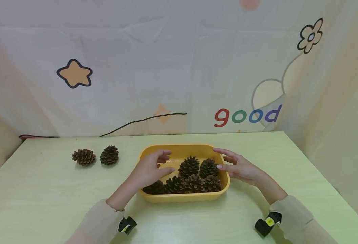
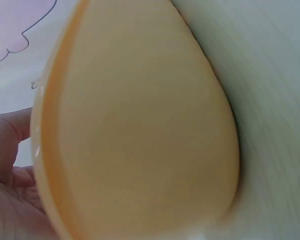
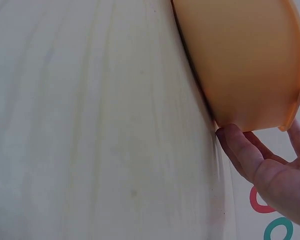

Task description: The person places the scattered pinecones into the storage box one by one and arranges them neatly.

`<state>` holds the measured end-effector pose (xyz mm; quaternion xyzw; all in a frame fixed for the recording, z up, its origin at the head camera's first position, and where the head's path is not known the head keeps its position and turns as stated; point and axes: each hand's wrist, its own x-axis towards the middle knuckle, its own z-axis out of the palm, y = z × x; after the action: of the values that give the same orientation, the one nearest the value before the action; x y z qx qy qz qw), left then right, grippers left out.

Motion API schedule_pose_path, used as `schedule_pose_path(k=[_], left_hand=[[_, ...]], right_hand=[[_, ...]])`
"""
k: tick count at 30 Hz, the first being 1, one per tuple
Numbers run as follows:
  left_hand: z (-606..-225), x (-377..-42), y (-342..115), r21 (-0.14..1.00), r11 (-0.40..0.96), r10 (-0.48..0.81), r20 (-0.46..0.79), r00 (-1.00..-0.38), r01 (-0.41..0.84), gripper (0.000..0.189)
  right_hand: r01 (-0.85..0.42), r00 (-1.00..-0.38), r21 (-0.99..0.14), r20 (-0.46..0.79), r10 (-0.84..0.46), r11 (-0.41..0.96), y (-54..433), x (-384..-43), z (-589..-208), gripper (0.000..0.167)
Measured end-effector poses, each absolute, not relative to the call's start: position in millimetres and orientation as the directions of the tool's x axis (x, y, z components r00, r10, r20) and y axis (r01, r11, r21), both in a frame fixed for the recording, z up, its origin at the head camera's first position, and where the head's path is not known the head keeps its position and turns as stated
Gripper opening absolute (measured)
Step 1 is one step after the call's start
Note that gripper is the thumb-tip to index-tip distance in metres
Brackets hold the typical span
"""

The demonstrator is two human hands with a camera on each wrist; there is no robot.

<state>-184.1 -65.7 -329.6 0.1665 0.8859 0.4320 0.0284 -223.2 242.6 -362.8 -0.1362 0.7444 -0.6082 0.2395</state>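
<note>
Collection appears to be largely complete: six pine cones (image 1: 194, 183) are sitting in the yellow basin (image 1: 182, 198), centrally placed on the worktop (image 1: 50, 196). Two loose cones (image 1: 83, 157) are lying outside, between nine and ten o'clock of it, seemingly outstanding. The left hand (image 1: 154, 166) is hovering over the nine-o'clock end, fingers spread and empty. The right hand (image 1: 243, 168) is gripping the three-o'clock end, though its finger contact is partly hidden.

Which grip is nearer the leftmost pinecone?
Left. The left grip is over the left end of the tub, right of the pinecone; the right grip is farther right, at the tub's right end.
</note>
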Motion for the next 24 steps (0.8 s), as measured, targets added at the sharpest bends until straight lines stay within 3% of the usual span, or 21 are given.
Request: schedule_pose_path(k=[5,24], left_hand=[[-328,-182,-82,0.776,0.541,0.324,0.164,-0.932,0.325,0.049],[-333,-166,-138,0.786,0.540,0.251,0.192,-0.949,0.302,0.050]], right_hand=[[0.088,-0.851,-0.970,-0.192,-0.489,0.227,242,-223,-363,0.067],[0.088,-0.845,-0.974,-0.183,-0.502,0.207,242,-221,-361,0.068]])
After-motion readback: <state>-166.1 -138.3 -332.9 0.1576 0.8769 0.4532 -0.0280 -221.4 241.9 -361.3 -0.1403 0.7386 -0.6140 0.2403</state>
